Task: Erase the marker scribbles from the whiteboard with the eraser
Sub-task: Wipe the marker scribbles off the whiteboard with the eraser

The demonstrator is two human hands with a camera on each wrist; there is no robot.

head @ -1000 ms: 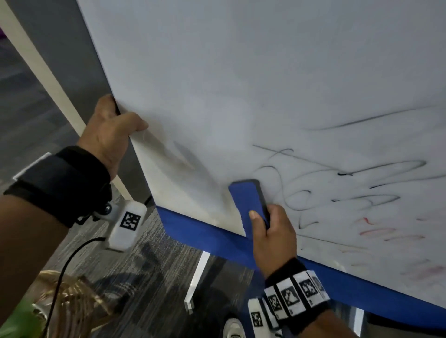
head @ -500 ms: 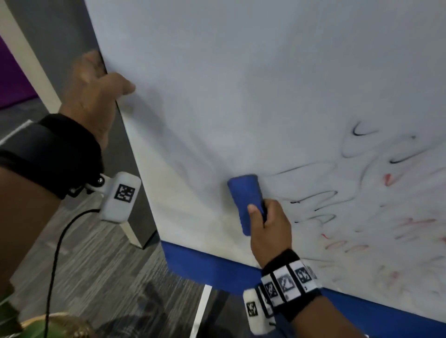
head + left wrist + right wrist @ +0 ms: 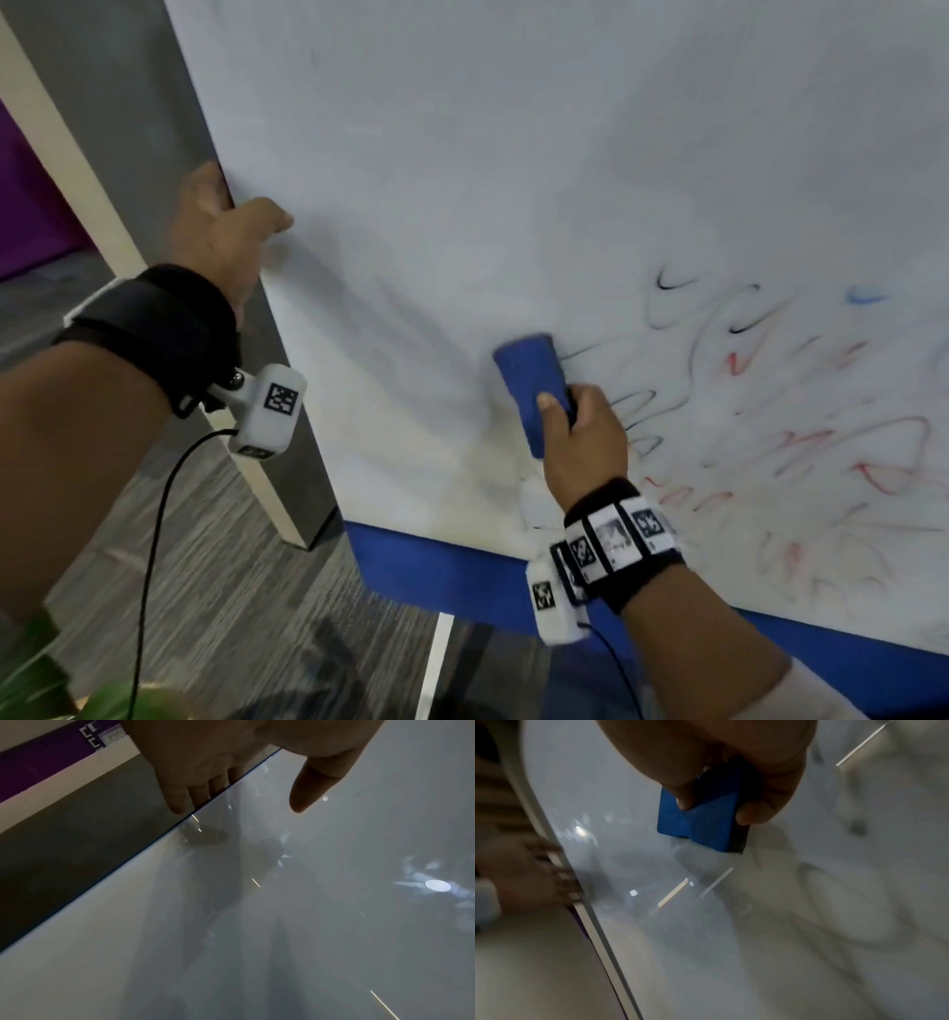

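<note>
Your left hand [image 3: 221, 231] clamps the whiteboard [image 3: 513, 154] edge at nine o'clock, thumb in front, fingers behind. Scribbles [image 3: 770, 411] spread toward four o'clock. Your right hand [image 3: 583, 442] grips the blue eraser [image 3: 529, 380], pressed flat near center.

Over the last sec the right hand [image 3: 583, 442] slid the eraser [image 3: 534, 390] up off the blue bottom strip [image 3: 462, 575] and a bit right, into the scribbles [image 3: 770, 411]. Black loops beside it look fainter now, more smudge.
</note>
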